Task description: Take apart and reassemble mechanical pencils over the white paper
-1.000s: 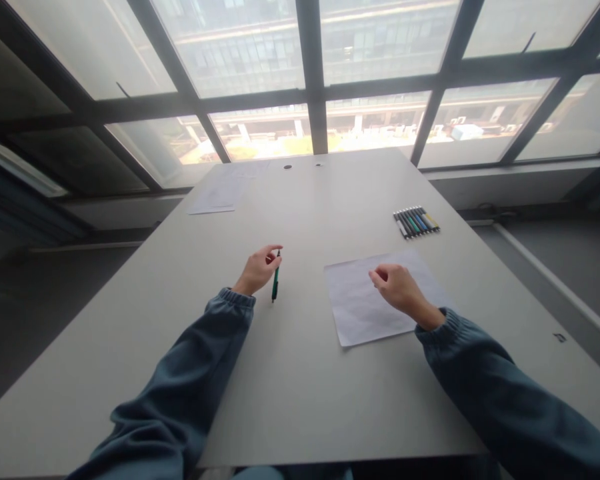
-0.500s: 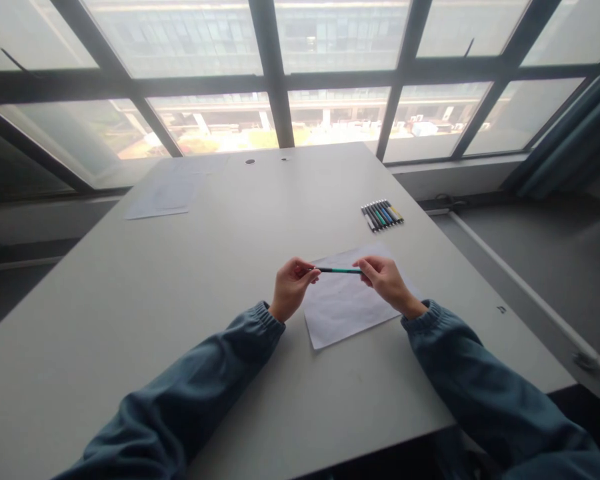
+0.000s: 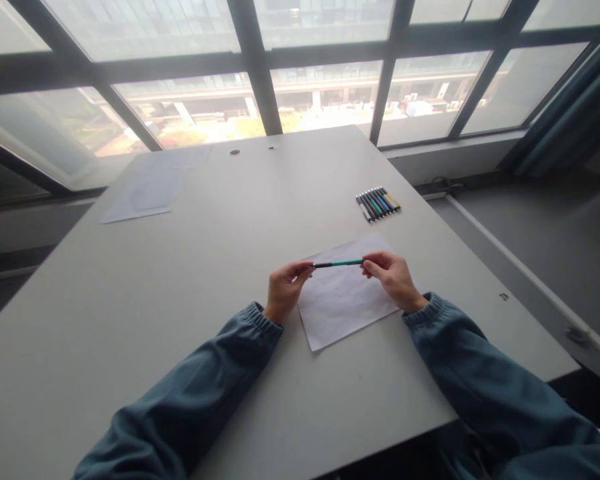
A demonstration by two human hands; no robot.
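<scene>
A slim green and black pen (image 3: pixel 341 263) is stretched level between my two hands, above a white sheet of paper (image 3: pixel 345 303). My left hand (image 3: pixel 286 287) pinches its dark end between thumb and fingers. At the green end, my right hand (image 3: pixel 389 275) is closed on the pen with thumb and fingertips. The paper lies slightly turned on the table, partly hidden beneath my right hand. Beyond it, several pens (image 3: pixel 379 204) in different colours lie side by side in a row.
The white table (image 3: pixel 180 320) reaches to the windows (image 3: pixel 325 93). More paper sheets (image 3: pixel 147 190) lie at its far left. Two round fittings, one being the dark-centred disc (image 3: pixel 235 153), sit near the far edge. A small dark mark (image 3: pixel 503 297) shows near the right edge.
The view has tilted and shifted a little. My right hand has moved outward to the pen's end, so more of its green barrel shows. My left hand keeps its pinch.
</scene>
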